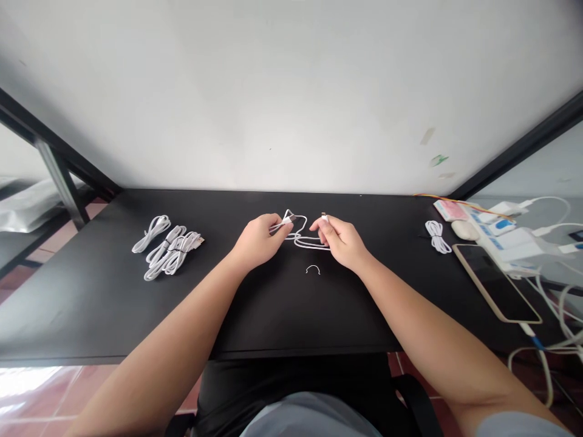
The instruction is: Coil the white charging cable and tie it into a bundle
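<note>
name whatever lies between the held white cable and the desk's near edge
A thin white arched piece lies on the black desk between the cable and the near edge, in the head view.

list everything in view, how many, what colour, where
white cable: one, white, between the hands
cable bundles: at least three, white, desk left
tied cable: one, white, desk right
bent strip: one, white, before the hands
phone: one, dark screen, right
rounded case: one, white, above phone
chargers: several, white, far right
desk: one, black, centre
wall: one, pale grey, behind desk
floor tiles: several, reddish, below
left hand, right hand: two, bare, centre
</note>
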Available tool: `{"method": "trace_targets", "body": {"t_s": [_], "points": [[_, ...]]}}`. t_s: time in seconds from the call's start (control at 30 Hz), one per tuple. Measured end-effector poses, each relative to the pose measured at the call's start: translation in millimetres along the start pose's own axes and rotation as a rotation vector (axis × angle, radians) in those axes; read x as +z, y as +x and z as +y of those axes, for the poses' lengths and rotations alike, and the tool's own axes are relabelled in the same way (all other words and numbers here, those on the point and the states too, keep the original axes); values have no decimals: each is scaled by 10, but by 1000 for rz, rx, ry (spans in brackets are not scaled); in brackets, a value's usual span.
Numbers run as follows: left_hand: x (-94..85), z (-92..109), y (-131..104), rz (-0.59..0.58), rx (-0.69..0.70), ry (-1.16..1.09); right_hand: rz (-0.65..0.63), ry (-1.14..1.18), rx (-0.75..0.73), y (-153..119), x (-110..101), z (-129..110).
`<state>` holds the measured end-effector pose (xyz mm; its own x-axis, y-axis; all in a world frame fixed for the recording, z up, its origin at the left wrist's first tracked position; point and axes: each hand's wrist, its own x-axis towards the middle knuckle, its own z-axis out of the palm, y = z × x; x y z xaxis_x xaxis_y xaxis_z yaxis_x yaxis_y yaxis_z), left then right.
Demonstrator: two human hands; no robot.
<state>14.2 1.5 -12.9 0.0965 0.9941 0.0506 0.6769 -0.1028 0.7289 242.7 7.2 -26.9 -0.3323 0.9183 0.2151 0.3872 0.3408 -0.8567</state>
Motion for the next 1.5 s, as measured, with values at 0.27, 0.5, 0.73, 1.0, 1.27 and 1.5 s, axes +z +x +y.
{"method": "trace_targets", "body": {"t_s": [0.27,0.5,0.73,1.0,1.27,1.5], "points": [[0,-60,9,-6,63,89,58,3,26,-29,-37,-51],[-65,-28,-6,26,20,260,143,70,-19,-1,-52,8],[-117,9,-26,106,100,325,132,76,-8,7,-40,63],[0,-22,-16,103,87,-214,153,82,-7,12,-24,33],[46,-37,-1,80,49,-366,191,-75,-151,51,-14,42],[-2,-50,40,287,137,-229,165,-26,-139,41,-5,46]]}}
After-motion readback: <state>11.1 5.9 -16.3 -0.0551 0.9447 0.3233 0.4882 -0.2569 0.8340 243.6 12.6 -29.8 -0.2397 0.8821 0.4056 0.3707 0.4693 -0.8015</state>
